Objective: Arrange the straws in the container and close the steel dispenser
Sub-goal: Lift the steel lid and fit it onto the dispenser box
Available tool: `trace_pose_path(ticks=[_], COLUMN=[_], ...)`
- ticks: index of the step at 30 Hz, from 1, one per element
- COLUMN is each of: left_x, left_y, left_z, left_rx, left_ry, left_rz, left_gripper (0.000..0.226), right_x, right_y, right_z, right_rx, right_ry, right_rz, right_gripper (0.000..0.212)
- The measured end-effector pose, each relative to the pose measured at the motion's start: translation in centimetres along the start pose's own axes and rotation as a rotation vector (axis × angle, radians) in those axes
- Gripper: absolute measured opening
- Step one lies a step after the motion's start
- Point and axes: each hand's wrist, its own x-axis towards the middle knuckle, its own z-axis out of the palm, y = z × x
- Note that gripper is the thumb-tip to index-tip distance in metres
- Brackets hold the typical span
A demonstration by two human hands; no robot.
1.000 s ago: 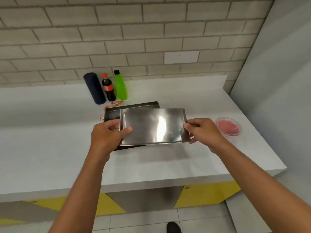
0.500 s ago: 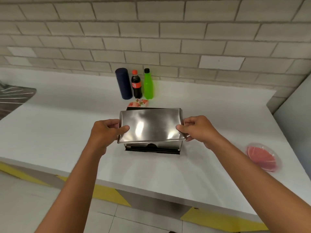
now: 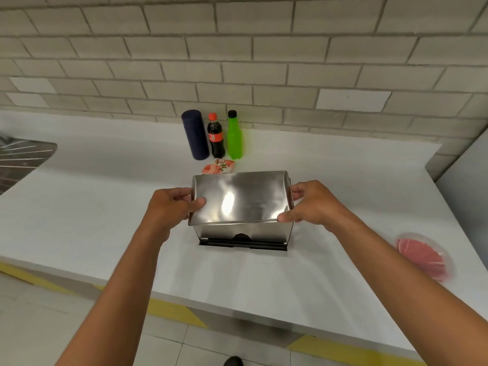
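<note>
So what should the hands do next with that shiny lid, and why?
Probably press the steel lid straight down and then let go. The left hand and right hand grip its two ends, and it already sits over the dispenser body, apparently level, so seating it would likely finish the closing.

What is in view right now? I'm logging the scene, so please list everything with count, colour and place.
Shiny steel dispenser lid: one, silver, on top of the dispenser, held at both ends.
Steel dispenser body: one, silver with a black base strip, counter centre.
Dark blue cylinder: one, upright by the wall.
Cola bottle: one, dark with red cap, right of the cylinder.
Green bottle: one, black cap, right of the cola.
Floral packet: one, pink and white, behind the dispenser.
Clear plastic bowl: one, pink contents, counter right.
White counter: one.
Left hand: grip on the lid's left end.
Right hand: grip on the right end.
</note>
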Motion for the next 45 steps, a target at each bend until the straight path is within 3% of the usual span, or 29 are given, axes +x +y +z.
trace_pose_path(ticks=[9, 39, 45], left_x=[1.8, 5.1, 5.0], left_y=[1.2, 0.8, 0.7], left_z=[-0.1, -0.1, -0.2], left_rx=[0.044, 0.116, 0.115], left_ry=[-0.043, -0.123, -0.133], left_rz=[-0.019, -0.037, -0.046], left_gripper=[0.051, 0.049, 0.049], right_x=[1.0, 2.3, 2.2], right_y=[-0.8, -0.3, -0.2], right_z=[-0.3, -0.2, 0.0], right_rx=[-0.013, -0.081, -0.076], right_ry=[-0.010, 0.000, 0.006], right_rz=[0.034, 0.111, 0.120], right_gripper=[0.048, 0.049, 0.069])
